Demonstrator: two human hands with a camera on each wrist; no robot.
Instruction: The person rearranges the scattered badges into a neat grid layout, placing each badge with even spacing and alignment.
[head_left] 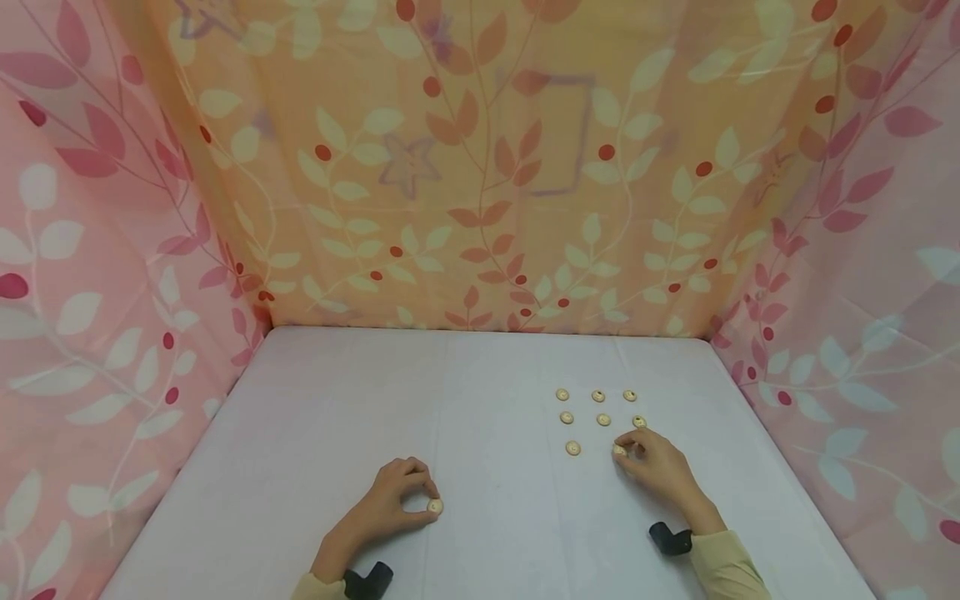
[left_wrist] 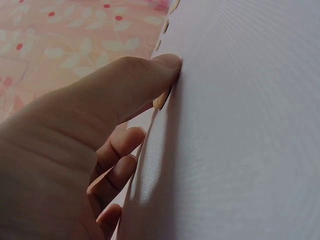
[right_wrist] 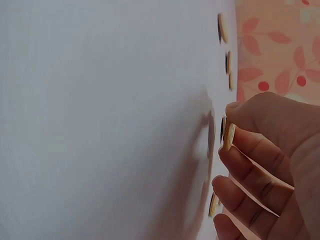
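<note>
My left hand [head_left: 386, 502] is low over the left-middle of the table, with a small round wooden disc [head_left: 435, 506] pinched between thumb and finger. In the left wrist view the thumb covers most of this disc [left_wrist: 160, 101], and its edge shows close to the cloth. Farther right, my right hand [head_left: 663, 468] pinches another wooden disc [head_left: 619, 450] by its edges. The right wrist view shows that disc [right_wrist: 229, 136] tilted on edge between thumb and fingers, its other fingers loosely bent. Just beyond the right fingertips lies a marked disc [head_left: 639, 422].
Similar discs lie in rows on the white table [head_left: 487, 392]: three at the back, including one disc [head_left: 562, 394], three in the middle, and one front disc [head_left: 573, 448]. Dark wrist mounts [head_left: 670, 539] sit on both arms. Patterned curtains [head_left: 480, 208] enclose the back and sides.
</note>
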